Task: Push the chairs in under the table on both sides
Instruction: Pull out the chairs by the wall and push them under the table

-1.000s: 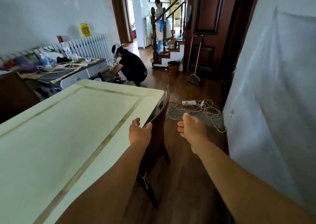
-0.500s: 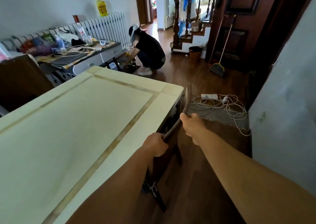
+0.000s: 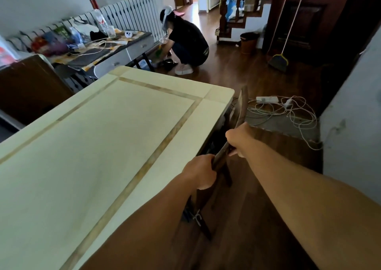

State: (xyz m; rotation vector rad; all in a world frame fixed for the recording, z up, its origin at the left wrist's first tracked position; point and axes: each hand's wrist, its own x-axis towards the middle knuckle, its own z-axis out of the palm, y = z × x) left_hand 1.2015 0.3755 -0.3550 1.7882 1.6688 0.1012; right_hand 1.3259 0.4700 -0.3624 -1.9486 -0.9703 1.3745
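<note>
Both hands grip the curved top rail of a dark wooden chair that stands at the right edge of the cream surface, near its far right corner. The left hand closes around the near end of the rail, its fingers curled over the wood and wrapped tight on it. The right hand holds the rail further along, about at its middle, with the fingers folded under the rail on the side away from the camera, so the wood runs between thumb and fingers. The far end of the rail rises free past the right hand. The chair's back lies close against the surface's right edge; its seat is hidden beneath. One dark leg reaches the wooden floor below the left forearm, with a pale string tied round it. On the floor beyond the chair lie a white power strip and a tangle of white cables. Further off, a person crouches beside a cluttered side table.
</note>
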